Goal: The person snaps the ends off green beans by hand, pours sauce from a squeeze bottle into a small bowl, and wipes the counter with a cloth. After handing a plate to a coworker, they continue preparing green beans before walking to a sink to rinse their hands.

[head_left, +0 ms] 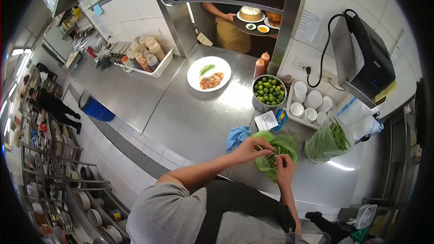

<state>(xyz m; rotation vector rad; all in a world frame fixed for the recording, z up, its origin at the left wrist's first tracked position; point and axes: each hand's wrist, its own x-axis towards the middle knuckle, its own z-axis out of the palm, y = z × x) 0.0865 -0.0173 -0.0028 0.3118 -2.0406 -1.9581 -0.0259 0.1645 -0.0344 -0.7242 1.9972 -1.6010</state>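
Green plastic bag (290,144) on the steel counter (199,122); left hand (250,150) and right hand (285,168) each pinch, apparently, thin bean pods (272,159) inside it.

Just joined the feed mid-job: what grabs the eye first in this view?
The left hand and right hand meet over a green bag of beans at the near edge of the steel counter. Behind the bag stands a metal bowl of limes, and a white plate of food sits mid-counter. A second person carries a tray at the far window.
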